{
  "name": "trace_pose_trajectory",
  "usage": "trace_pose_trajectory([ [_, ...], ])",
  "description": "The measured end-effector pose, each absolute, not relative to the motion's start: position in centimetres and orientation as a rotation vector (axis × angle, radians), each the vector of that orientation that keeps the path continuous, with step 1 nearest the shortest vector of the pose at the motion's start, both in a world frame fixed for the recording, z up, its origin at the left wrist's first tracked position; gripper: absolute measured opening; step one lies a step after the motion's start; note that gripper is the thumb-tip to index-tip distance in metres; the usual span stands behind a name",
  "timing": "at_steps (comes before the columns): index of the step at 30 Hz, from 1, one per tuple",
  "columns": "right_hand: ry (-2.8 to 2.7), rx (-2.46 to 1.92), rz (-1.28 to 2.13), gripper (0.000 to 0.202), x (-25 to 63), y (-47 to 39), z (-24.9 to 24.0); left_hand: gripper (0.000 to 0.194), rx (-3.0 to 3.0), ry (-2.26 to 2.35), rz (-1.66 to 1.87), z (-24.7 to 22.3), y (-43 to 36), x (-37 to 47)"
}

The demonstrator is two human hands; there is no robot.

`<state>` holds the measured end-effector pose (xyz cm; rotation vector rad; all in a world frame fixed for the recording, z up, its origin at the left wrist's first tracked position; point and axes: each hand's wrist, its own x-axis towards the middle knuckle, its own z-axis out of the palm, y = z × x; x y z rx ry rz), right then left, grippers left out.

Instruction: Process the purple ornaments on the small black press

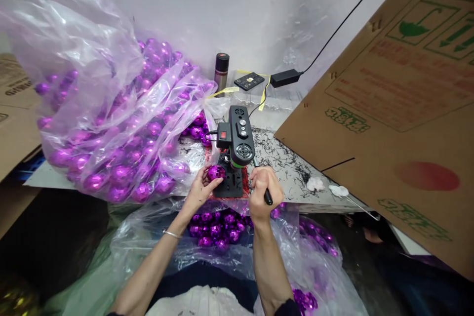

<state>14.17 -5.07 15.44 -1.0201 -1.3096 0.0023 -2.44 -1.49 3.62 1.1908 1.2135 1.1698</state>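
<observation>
A shiny purple faceted ball (216,173) is held in the fingers of my left hand (202,187), over the left side of the black base plate (233,185). Above that plate stands a small black press-like machine (241,133) with a red switch on its side box. My right hand (264,187) is wrapped round the machine's lever, whose black end (268,197) sticks out below the fist. More purple balls (215,227) lie in an open clear bag at my lap, below the table edge.
A large clear bag of purple balls (122,173) covers the left of the table. A cardboard box (388,123) leans in at the right. Behind are a bottle (221,69), a black tray-like item (249,81) and a power adapter (285,78). Black scraps (285,158) litter the tabletop.
</observation>
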Motion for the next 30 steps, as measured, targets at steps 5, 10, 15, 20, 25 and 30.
trace_pose_trajectory([
  [5,-1.342,-0.999,-0.024,0.035,14.2,-5.1,15.4,0.060,1.628,1.387,1.112,2.8,-1.1,-1.5],
  [10,-1.359,-1.005,-0.041,0.033,14.3,-5.2,15.3,0.056,1.923,1.384,1.145,2.3,-0.5,-0.8],
  [15,-1.365,-1.020,-0.063,0.032,14.3,-5.4,15.1,0.057,2.061,1.374,1.153,1.8,-0.5,0.4],
  [20,-1.383,-1.019,-0.075,0.032,14.4,-5.5,15.0,0.057,2.092,1.413,1.227,0.7,-0.8,1.4],
  [25,-1.358,-1.013,-0.077,0.036,14.1,-5.7,13.2,0.054,2.107,1.433,1.198,0.1,-1.0,1.6],
  [30,-1.305,-0.969,-0.107,0.040,13.7,-5.4,9.7,0.055,2.110,1.433,1.201,0.1,-1.2,1.5],
])
